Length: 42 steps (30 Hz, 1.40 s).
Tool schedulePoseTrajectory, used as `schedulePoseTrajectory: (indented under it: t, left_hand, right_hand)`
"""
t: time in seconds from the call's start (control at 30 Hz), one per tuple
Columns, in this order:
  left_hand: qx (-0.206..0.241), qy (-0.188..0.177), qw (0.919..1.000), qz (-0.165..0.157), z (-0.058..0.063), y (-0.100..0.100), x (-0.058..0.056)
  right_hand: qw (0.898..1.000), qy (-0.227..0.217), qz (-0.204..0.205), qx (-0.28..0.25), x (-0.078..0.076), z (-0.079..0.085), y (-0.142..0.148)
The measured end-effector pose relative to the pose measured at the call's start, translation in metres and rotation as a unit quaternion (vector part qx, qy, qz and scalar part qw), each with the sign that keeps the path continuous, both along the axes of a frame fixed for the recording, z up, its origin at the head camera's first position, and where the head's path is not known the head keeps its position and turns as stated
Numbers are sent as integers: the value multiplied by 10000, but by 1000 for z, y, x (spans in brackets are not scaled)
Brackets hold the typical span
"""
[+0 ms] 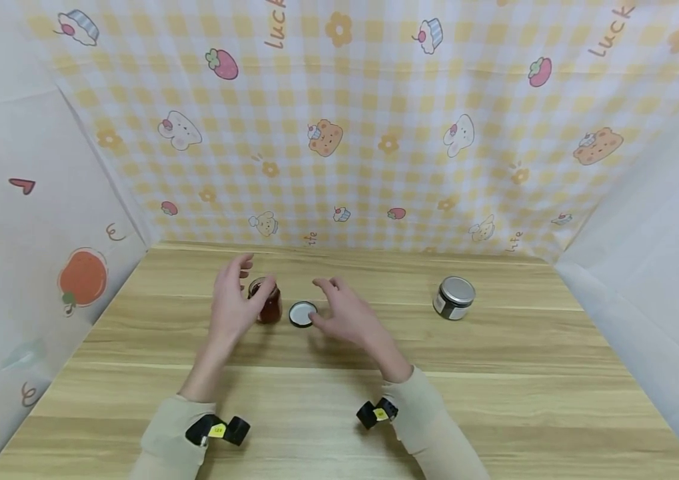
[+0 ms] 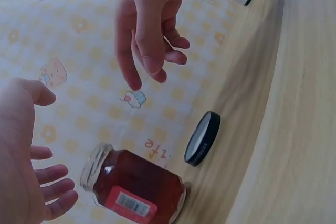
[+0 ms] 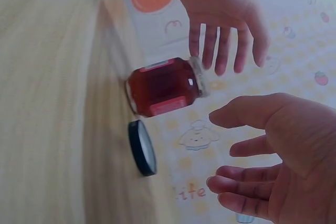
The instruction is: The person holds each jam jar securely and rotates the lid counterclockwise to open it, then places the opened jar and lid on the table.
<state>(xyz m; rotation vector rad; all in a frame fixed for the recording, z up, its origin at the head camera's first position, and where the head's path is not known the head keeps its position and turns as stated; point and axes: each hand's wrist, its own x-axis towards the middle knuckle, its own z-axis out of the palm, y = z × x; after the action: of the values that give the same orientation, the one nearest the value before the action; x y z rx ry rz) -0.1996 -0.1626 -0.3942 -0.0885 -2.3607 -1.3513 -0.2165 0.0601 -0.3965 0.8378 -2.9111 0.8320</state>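
An open glass jar (image 1: 270, 311) of dark red contents stands upright on the table, a red barcode label on its side in the left wrist view. Just right of it lies a dark-rimmed lid (image 1: 300, 315), its white inner face up. My left hand (image 1: 232, 305) hovers beside the jar's mouth, thumb and fingers spread, holding nothing. Over on the lid's right side is my right hand (image 1: 348, 313), fingers loosely bent and nothing in them. In the right wrist view, a gap shows between the right hand (image 3: 294, 153) and both the jar (image 3: 164, 88) and the lid (image 3: 142, 148).
A second jar (image 1: 454, 299), closed with a silver lid and carrying a dark and white label, stands farther right on the wooden table (image 1: 327, 413). Behind the table hangs a yellow checked cloth (image 1: 363, 180); white cloth lines both sides.
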Motion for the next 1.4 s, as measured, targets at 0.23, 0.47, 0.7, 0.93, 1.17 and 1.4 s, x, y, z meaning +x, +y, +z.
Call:
schedulePoseTrajectory:
  t: [0.23,0.47,0.7,0.93,1.17,1.4]
  left_hand:
    - [-363,398,9982,-263,7,14,2]
    - [-423,463,9975,-318,8,25,0]
    - [-512,275,9970,-505,10,34,-1]
    - [-477,198,9965,-657,10,42,-5]
    - [-419,75,9954,-856,14,49,-8]
    - [-345,-31,9935,-1081,14,61,-10]
  right_hand:
    - [9994,317,-79,-112,0,10,18]
    - [9985,472,-258,-20,0,15,39]
    - [9976,625,-300,-42,3,19,54]
    - [9965,771,-314,-46,6,19,67]
    - [9966,589,-581,63,7,24,89]
    - [9956,403,-847,83,3,31,115]
